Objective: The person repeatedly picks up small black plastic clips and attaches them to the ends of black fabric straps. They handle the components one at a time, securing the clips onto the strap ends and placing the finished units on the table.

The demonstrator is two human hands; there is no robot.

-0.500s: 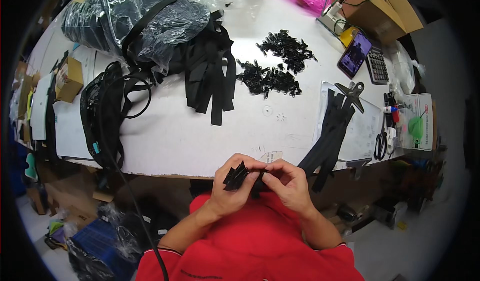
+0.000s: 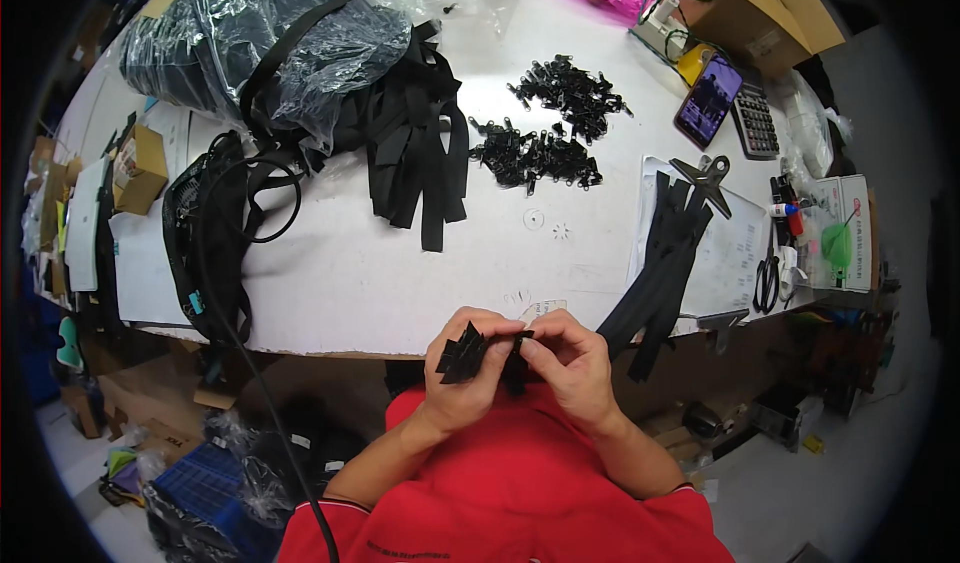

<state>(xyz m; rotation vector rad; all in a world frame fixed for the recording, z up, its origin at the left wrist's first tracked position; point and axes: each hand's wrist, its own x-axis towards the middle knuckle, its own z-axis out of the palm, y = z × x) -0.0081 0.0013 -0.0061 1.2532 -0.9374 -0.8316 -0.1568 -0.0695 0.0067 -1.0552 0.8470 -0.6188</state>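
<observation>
My left hand point(image 2: 462, 393) is closed around a bundle of black zipper strips point(image 2: 461, 354), whose cut ends fan out above the palm. Close beside it, my right hand point(image 2: 578, 375) pinches the end of one black strip point(image 2: 523, 337) between thumb and fingertips. The two hands nearly touch at the table's front edge, and whatever small part sits between the fingertips is hidden. Farther up the table lie two heaps of black zipper sliders point(image 2: 537, 158). More black zipper strips point(image 2: 660, 253) hang over the front edge on the right, beneath a large metal clip point(image 2: 708, 187).
Black strips point(image 2: 420, 153) spill beside a plastic-wrapped bundle point(image 2: 270, 48) at the back left. A black mesh bag point(image 2: 205, 233) and cable lie left. On the right are a phone point(image 2: 709, 103), a calculator point(image 2: 755, 126), scissors point(image 2: 767, 281) and a cardboard box point(image 2: 765, 38).
Both hands stay together at the table edge. The bundle in my left hand has tilted slightly left, and the strip end at my right fingertips shows more clearly. The view has shifted a little.
</observation>
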